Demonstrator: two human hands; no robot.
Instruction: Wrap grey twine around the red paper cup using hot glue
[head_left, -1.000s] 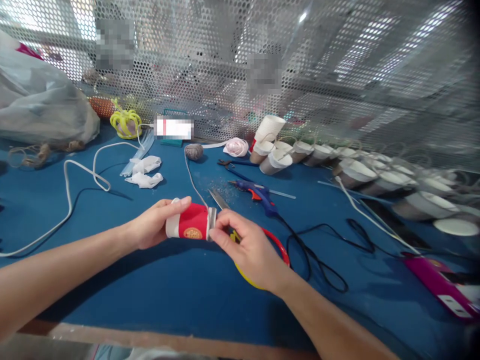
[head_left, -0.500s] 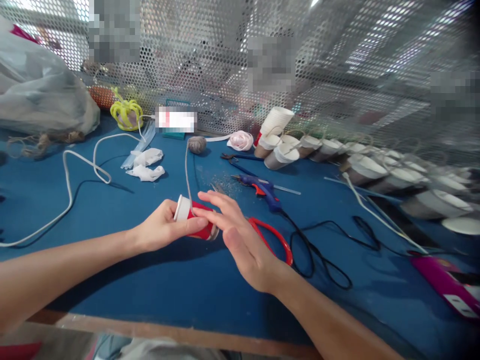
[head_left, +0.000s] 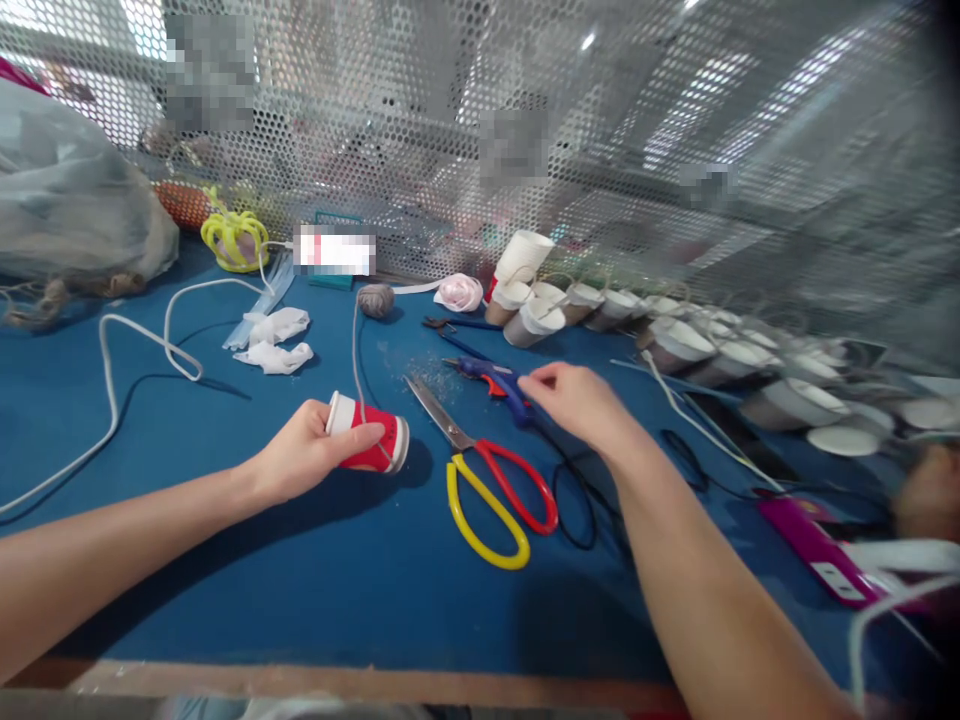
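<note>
My left hand [head_left: 300,450] is wrapped round a red and white paper cup [head_left: 386,432], tipped on its side just above the table. Grey yarn [head_left: 355,350] runs from a small ball [head_left: 375,300] to the cup, crosses its side and passes under my thumb. My right hand [head_left: 577,405] has its fingers closed at the rear of a blue glue gun [head_left: 480,370], which lies on the table. Between my hands lie large scissors [head_left: 465,440] with one red and one yellow handle, blades slightly apart.
Yarn-wrapped cups [head_left: 679,345] line the back right, beside stacked white cups [head_left: 523,258]. Pliers [head_left: 457,323], pink ribbon [head_left: 459,292], white scraps [head_left: 274,355] and a white cord [head_left: 112,390] lie around. A purple box [head_left: 810,550] and another person's blurred hand [head_left: 930,490] are at right.
My right hand has left the cup and moved right to the glue gun, uncovering the scissors. My left hand still holds the cup. A blurred hand has appeared at the right edge.
</note>
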